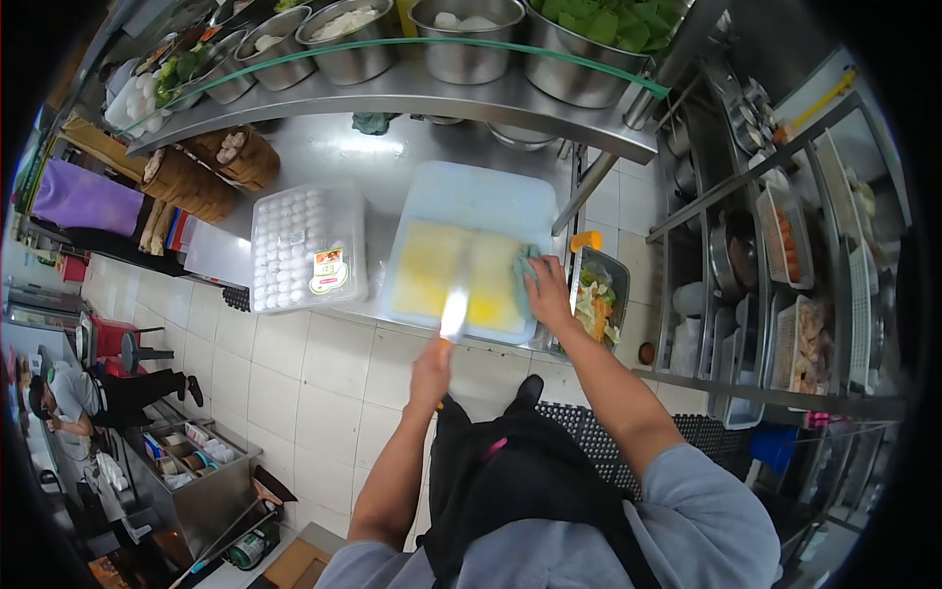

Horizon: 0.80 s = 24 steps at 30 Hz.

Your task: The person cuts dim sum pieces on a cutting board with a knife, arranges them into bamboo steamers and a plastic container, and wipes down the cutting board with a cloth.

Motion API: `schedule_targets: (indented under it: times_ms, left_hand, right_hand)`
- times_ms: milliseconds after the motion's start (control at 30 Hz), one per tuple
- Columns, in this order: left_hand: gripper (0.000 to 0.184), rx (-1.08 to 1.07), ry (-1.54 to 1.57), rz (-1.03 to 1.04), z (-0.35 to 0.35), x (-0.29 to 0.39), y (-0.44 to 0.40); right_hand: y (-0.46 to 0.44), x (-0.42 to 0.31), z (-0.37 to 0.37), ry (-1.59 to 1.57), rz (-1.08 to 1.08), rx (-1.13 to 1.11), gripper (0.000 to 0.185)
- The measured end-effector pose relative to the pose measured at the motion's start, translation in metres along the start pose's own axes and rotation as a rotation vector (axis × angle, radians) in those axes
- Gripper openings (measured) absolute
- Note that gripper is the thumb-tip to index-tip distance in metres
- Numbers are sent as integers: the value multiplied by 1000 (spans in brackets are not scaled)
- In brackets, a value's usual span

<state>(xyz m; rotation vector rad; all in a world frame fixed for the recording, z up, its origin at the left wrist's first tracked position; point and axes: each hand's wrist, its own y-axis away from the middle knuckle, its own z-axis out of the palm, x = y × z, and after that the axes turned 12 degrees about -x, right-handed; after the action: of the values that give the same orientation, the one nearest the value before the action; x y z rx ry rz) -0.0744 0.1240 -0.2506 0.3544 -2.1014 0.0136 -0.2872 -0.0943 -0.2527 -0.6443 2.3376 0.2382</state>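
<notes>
My left hand [430, 373] is wrapped round the handle of a knife [456, 309], whose shiny blade points away from me over the cutting board. The blade's far end is blurred. Under my right hand [548, 290], at the board's right edge, is a bunched green cloth [524, 272], pressed by the fingers. The light blue cutting board [481, 187] lies on the steel counter, its nearer part stained yellow.
A clear box of white eggs [294, 245] sits left of the board. At the right is a bin of vegetable scraps [599, 294]. Steel bowls [466, 44] line the raised shelf [392, 93]. A person [88, 388] stands far left.
</notes>
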Motion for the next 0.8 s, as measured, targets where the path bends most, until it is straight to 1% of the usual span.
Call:
schedule_targets:
  times_ms: [33, 67, 133, 167, 200, 233, 267, 300, 333, 400, 433, 467, 533, 600, 633, 667, 700, 767, 800]
  left_hand:
    - [46, -233, -64, -136, 0, 16, 3]
    - [46, -229, -68, -129, -3, 15, -1]
    - [46, -195, -45, -140, -12, 7, -9]
    - [47, -160, 25, -197, -9, -9, -16]
    - [48, -119, 97, -252, -10, -15, -23]
    - [48, -117, 35, -177, -3, -18, -22]
    - [48, -112, -29, -104, -1, -7, -19]
    - [50, -171, -59, 18, -2, 12, -15]
    - [50, -166, -66, 20, -5, 11, -19]
    - [48, -97, -16, -143, -10, 14, -32]
    - [49, -84, 165, -261, -12, 15, -34]
    - [49, -87, 163, -256, -8, 19, -32]
    - [48, -274, -86, 27, 4, 26, -22]
    - [48, -293, -68, 15, 3, 23, -28]
    - [48, -167, 14, 15, 4, 13, -34]
    - [48, -43, 98, 15, 1, 19, -38]
    - [48, -45, 97, 18, 0, 26, -38]
    - [48, -373, -74, -108, 1, 43, -32]
    - [48, -366, -75, -106, -1, 40, -35]
  right_hand:
    - [-2, -3, 1, -18, 42, 6, 35]
    - [-6, -2, 2, -18, 38, 14, 35]
    - [-11, 2, 5, -77, 95, 147, 34]
    - [-13, 5, 5, -76, 99, 154, 34]
    - [-16, 8, 5, -71, 54, 210, 35]
    - [-20, 9, 4, -66, 6, 265, 36]
    - [-24, 9, 4, -67, 5, 265, 36]
    - [-29, 8, 5, -56, 4, 259, 38]
    - [-35, 6, 6, -48, 2, 256, 40]
    - [-41, 13, 17, -41, 0, 270, 42]
    - [-42, 18, 21, -27, 2, 280, 45]
    - [-42, 17, 19, -27, 5, 286, 45]
    - [-39, 14, 19, -96, 23, 276, 48]
    - [-40, 14, 18, -124, 22, 264, 48]
    - [-40, 15, 17, -150, 31, 252, 49]
    - [-40, 16, 16, -151, 31, 255, 49]
    - [-40, 16, 16, -136, 49, 235, 46]
    - [-38, 18, 16, -122, 64, 211, 43]
    - [-41, 18, 15, -133, 78, 222, 43]
